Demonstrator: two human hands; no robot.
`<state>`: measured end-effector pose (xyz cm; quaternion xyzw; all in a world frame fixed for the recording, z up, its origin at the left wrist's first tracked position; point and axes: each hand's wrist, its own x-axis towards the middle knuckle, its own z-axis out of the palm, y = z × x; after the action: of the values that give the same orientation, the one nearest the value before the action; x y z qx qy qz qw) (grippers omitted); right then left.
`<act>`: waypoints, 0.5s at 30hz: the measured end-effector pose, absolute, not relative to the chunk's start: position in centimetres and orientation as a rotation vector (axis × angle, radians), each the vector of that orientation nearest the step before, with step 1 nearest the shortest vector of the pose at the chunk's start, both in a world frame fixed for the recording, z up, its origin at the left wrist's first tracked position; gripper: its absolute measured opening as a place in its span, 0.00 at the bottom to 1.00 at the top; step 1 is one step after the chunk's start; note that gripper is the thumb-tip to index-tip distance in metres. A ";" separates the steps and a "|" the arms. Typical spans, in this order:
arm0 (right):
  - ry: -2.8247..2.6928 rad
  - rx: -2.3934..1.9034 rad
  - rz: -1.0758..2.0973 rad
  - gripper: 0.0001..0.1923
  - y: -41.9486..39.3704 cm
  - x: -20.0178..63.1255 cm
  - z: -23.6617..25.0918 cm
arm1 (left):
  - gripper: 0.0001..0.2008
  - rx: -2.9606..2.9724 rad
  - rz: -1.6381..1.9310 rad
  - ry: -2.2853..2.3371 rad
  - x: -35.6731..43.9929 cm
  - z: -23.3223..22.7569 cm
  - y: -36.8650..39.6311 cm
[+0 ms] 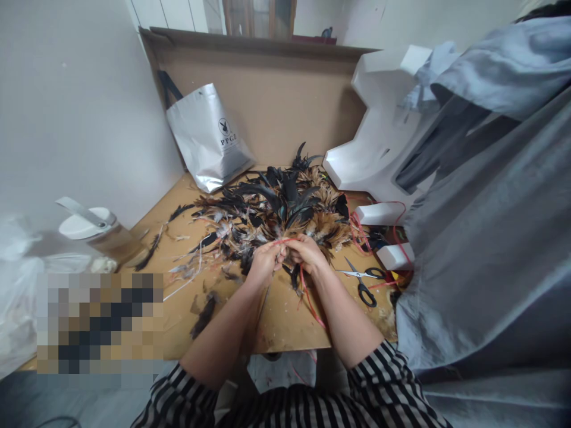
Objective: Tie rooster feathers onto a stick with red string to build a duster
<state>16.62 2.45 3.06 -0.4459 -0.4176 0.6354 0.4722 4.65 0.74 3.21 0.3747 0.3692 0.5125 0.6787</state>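
Near the front of the wooden table, my left hand (266,263) and my right hand (307,252) meet with their fingers pinched. A red ribbon (285,241) runs taut between them, and its tail hangs below my right hand toward the table edge. Just beyond my fingertips stands a bunch of dark, glossy feathers (288,199); my fingers hide its lower ends, so I cannot tell whether they touch it. Brown feathers (330,226) spread around it in a loose pile. Black-handled scissors (363,276) lie with blades parted, to the right of my right hand.
A silver bag (205,139) leans at the back left. At left stands a lidded plastic jug (100,232). White foam pieces (379,131) and grey cloth (486,208) crowd the right side. Loose red ribbon (361,232) lies near the foam. A raised board (267,101) borders the back.
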 end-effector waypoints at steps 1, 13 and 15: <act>-1.029 -1.049 1.611 0.12 2.5 16.8 3.2 | 0.08 0.851 1.143 0.828 4.7 3.2 0.7; -1.093 -0.981 1.625 0.14 2.6 17.8 3.1 | 0.13 1.124 1.057 0.995 5.0 1.6 0.8; -1.098 -1.005 1.605 0.14 2.5 17.7 3.2 | 0.12 1.197 1.101 1.021 5.0 1.6 0.6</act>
<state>17.74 2.51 3.15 -0.4082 -0.4458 0.6516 0.4583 5.04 0.64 1.57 0.5108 0.4356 0.4697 0.5734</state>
